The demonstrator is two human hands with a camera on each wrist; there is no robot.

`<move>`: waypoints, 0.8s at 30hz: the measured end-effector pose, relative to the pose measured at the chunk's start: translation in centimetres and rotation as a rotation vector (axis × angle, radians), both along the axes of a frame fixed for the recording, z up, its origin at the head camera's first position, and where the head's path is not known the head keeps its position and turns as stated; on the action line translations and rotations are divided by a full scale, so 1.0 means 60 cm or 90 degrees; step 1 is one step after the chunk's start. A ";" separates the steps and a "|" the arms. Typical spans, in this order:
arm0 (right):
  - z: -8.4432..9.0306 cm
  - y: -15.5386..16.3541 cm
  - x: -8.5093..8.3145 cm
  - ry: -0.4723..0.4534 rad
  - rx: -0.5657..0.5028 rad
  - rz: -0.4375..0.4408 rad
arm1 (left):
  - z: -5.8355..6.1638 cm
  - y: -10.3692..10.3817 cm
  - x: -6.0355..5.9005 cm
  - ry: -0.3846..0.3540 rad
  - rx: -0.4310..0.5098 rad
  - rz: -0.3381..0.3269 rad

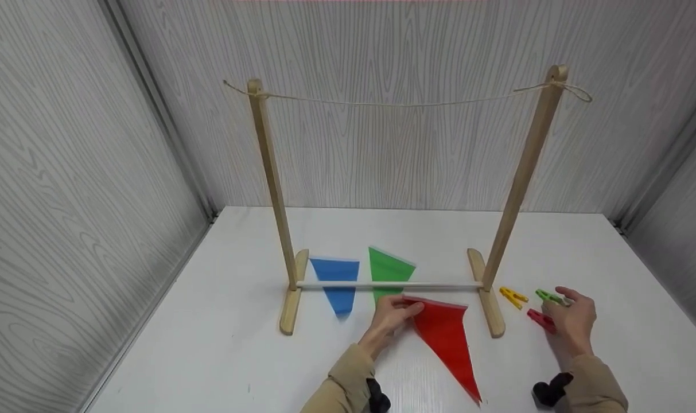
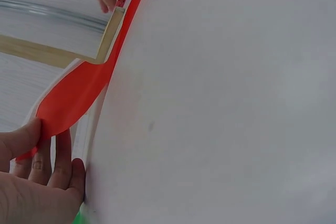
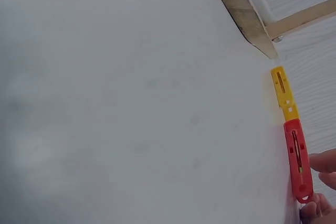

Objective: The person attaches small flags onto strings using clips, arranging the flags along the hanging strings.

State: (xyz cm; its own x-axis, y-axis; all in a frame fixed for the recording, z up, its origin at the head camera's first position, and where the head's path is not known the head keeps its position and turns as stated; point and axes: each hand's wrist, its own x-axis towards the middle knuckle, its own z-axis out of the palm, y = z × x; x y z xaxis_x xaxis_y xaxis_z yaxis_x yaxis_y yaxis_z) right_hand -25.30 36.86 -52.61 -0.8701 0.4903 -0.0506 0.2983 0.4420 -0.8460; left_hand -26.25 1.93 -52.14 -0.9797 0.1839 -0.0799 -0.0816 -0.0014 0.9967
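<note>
Clothespins lie right of the stand (two pennants beneath its crossbar).

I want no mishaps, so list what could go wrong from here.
The left hand pinches the red flag by one top corner, so it may twist. The red peg and green peg lie close together by the right hand, which might knock one away. The string sags slightly and could dip under weight.

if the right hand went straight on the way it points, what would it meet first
Most likely the green clip, right at the tips of the right hand in the head view; depth is unclear, so they may already touch.
</note>
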 end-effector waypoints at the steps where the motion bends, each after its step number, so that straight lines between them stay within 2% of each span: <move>1: -0.001 0.001 0.000 -0.004 -0.005 -0.001 | 0.000 0.001 0.000 -0.001 0.002 0.001; 10: -0.003 0.003 -0.003 -0.017 0.017 -0.004 | -0.005 0.003 -0.002 -0.011 0.048 0.010; 14: -0.003 0.001 0.000 -0.011 0.038 -0.005 | -0.007 0.004 -0.002 -0.012 0.042 0.011; 20: 0.000 -0.003 0.003 -0.009 0.008 0.012 | -0.003 0.004 0.000 -0.005 0.024 0.015; 24: 0.003 -0.009 0.001 -0.002 0.015 0.030 | 0.000 0.004 0.000 -0.002 0.012 0.021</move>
State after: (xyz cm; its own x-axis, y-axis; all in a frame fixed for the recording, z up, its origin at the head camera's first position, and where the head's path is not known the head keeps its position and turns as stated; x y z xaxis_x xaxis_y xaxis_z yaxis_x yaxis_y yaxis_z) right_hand -25.22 36.29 -52.42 -0.8919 0.4502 -0.0424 0.2795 0.4751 -0.8344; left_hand -26.24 2.17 -52.14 -0.9850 0.1528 -0.0795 -0.0839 -0.0224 0.9962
